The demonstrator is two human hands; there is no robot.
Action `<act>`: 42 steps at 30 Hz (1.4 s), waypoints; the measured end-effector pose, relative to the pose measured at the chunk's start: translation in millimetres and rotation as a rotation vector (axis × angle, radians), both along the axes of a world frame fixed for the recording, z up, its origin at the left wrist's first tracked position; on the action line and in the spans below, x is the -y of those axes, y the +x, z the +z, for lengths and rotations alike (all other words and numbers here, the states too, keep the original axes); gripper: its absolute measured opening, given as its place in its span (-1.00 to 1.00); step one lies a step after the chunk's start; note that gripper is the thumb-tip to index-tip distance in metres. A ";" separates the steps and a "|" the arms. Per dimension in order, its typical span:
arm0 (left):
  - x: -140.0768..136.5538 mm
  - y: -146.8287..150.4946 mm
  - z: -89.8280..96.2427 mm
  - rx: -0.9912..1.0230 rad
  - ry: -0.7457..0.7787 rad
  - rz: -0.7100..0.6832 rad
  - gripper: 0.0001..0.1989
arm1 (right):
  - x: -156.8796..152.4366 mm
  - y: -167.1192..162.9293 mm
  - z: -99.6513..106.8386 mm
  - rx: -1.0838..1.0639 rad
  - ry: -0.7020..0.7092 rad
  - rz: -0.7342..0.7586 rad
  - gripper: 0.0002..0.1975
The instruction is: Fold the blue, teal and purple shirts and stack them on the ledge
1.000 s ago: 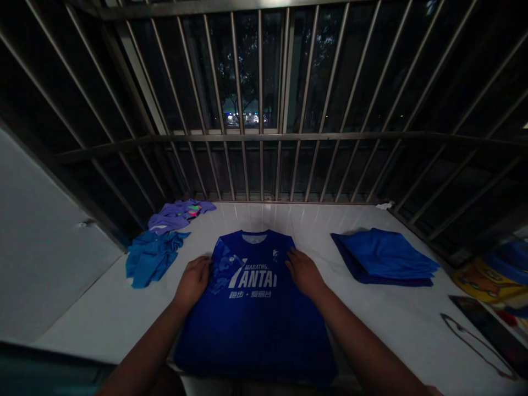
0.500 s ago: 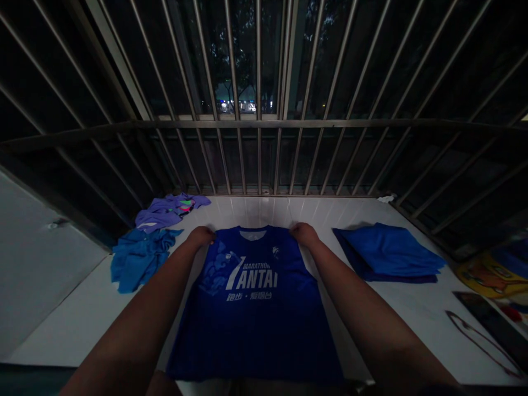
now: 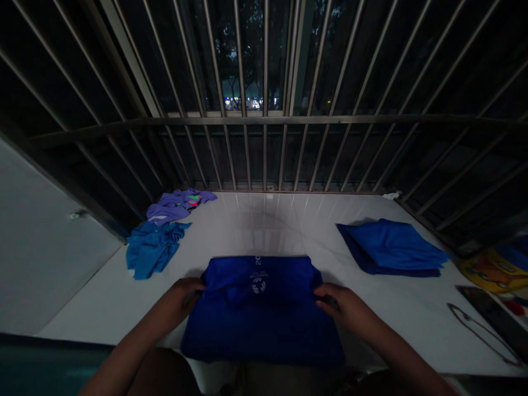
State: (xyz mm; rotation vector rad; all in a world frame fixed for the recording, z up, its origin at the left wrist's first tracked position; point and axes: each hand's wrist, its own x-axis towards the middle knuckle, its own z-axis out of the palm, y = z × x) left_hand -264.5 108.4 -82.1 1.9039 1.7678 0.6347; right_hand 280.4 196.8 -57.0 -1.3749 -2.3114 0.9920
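A dark blue T-shirt [image 3: 264, 324] lies at the near edge of the white surface, its upper part folded down over the lower. A small white emblem and the digits "20" show on the folded part, while the large front print is hidden. At the shirt's left edge, my left hand [image 3: 181, 297] pinches the cloth between thumb and fingers. My right hand [image 3: 340, 302] grips the opposite edge at about the same height, fingers closed on the fabric.
Blue folded clothes [image 3: 391, 247] are stacked on the right. A crumpled teal garment [image 3: 154, 250] and a purple one [image 3: 175, 206] lie on the left. A dark flat device [image 3: 495, 316], a thin cord [image 3: 474, 330] and a yellow printed item [image 3: 493, 272] sit far right. Metal bars [image 3: 264, 120] rise behind.
Both hands have come down toward me, bringing the shirt's collar end over its lower half. The shirt went from spread flat with its print showing to folded over.
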 end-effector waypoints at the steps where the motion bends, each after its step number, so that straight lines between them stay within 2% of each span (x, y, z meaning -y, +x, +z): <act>1: -0.2 2.1 -0.7 -0.016 0.016 0.013 -0.70 | 1.9 -1.2 -0.9 0.023 -0.002 -0.025 -0.76; 5: -32.6 11.4 7.5 -0.093 0.045 0.166 -0.65 | -16.4 -24.0 8.3 0.230 0.131 -0.204 -0.69; 8: -71.3 19.3 12.5 -0.186 -0.046 0.258 -0.64 | -40.5 -52.4 15.2 0.390 0.185 -0.296 -0.67; 11: -105.0 24.0 10.7 -0.214 -0.120 0.274 -0.70 | -61.5 -75.1 14.0 0.460 0.166 -0.321 -0.62; 13: -120.3 23.8 7.7 -0.194 -0.126 0.242 -0.83 | -71.2 -81.3 10.5 0.472 0.151 -0.306 -0.69; 16: -131.4 20.2 3.7 -0.152 -0.116 0.200 -0.90 | -78.2 -78.4 5.2 0.481 0.147 -0.298 -0.79; 20: -132.1 14.1 -1.8 -0.093 -0.120 0.150 -0.78 | -78.9 -67.3 -0.8 0.486 0.183 -0.299 -0.68; 23: -133.4 9.1 -5.4 -0.056 -0.138 0.114 -0.71 | -80.4 -61.6 -5.7 0.477 0.186 -0.230 -0.63; 27: -144.8 4.5 -4.7 -0.009 -0.169 0.076 -0.66 | -86.9 -55.7 -9.1 0.473 0.162 -0.165 -0.75; 32: -169.6 12.7 0.6 0.065 -0.243 0.033 -0.57 | -110.5 -48.5 -4.5 0.489 0.186 -0.167 -0.79; 37: -201.9 36.3 -3.0 0.074 -0.237 0.091 -0.52 | -157.3 -45.8 8.1 0.521 0.235 -0.201 -0.76; 40: -219.3 49.8 -8.5 0.035 -0.157 0.184 -0.63 | -174.2 -47.8 17.3 0.550 0.266 -0.271 -0.69; 42: -226.7 54.9 -11.9 0.000 -0.091 0.263 -0.71 | -173.5 -49.1 20.5 0.580 0.272 -0.337 -0.63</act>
